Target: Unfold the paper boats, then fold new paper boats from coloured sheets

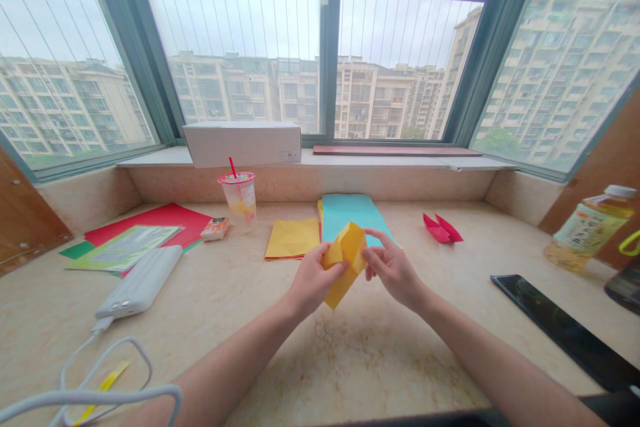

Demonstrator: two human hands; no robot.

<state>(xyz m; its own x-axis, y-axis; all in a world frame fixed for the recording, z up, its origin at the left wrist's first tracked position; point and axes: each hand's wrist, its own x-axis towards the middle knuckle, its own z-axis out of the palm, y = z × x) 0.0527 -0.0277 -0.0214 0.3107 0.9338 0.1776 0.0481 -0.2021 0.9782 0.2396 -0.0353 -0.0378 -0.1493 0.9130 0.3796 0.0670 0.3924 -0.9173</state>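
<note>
A partly folded piece of yellow paper [346, 280] is held up above the counter between both hands. My left hand [314, 281] grips its left side, thumb lying across the front. My right hand [393, 265] pinches the right edge between thumb and fingers, with the index finger stretched out near the top corner. Behind the hands lie a stack of yellow paper squares [292, 238] with red showing beneath, and light blue sheets [353, 212]. To the right sits a folded red paper piece [443, 228] with two raised points.
On the left are red sheets [150, 223], a green-white packet [125, 248], a white power bank [143, 282] with a cable [100, 393], a small box [215, 229] and a plastic cup [241, 197]. At right are a phone [560, 327] and a drink bottle [590, 230].
</note>
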